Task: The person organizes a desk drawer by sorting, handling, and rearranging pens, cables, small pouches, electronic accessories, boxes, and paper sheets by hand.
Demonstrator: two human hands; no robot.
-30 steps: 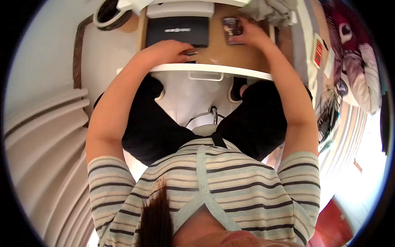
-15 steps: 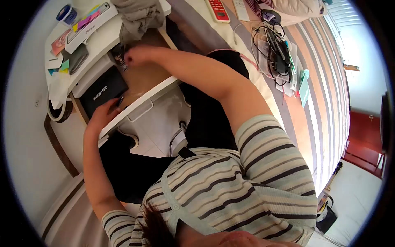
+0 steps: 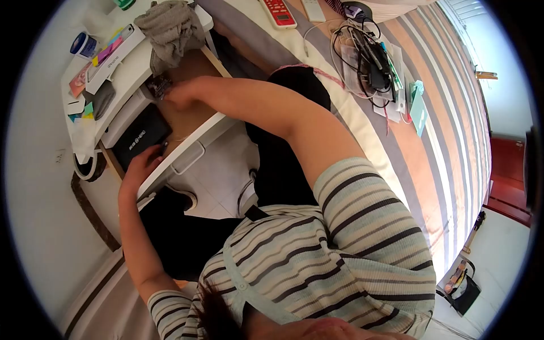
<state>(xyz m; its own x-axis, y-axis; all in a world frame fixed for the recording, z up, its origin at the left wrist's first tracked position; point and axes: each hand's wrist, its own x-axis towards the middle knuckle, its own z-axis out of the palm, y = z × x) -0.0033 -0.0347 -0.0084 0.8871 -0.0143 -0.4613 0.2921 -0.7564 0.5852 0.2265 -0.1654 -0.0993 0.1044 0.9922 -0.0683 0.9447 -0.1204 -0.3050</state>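
Note:
A white drawer [image 3: 187, 148] stands pulled out at the upper left. In it lies a black flat box [image 3: 139, 137] with white lettering, beside a white box. My left hand [image 3: 139, 169] reaches over the drawer front, its fingers curled by a small dark thing [image 3: 165, 147] too small to name. My right hand [image 3: 184, 94] is deeper in the drawer, its fingers closed at the edge of a dark patterned packet [image 3: 158, 86], partly hidden by the hand. A grey cloth [image 3: 171, 34] hangs from the tabletop over the drawer's back corner.
On the white tabletop [image 3: 126, 67] are a phone box [image 3: 113, 61], a blue-lidded tub [image 3: 83, 44] and papers. A striped bed [image 3: 439, 116] on the right bears a red remote-like device [image 3: 279, 12] and tangled black cables [image 3: 378, 71]. My legs are under the drawer.
The view has turned, showing the tabletop and more of the bed, with the drawer now at upper left. Both hands remain in the drawer, the right one still at the patterned packet.

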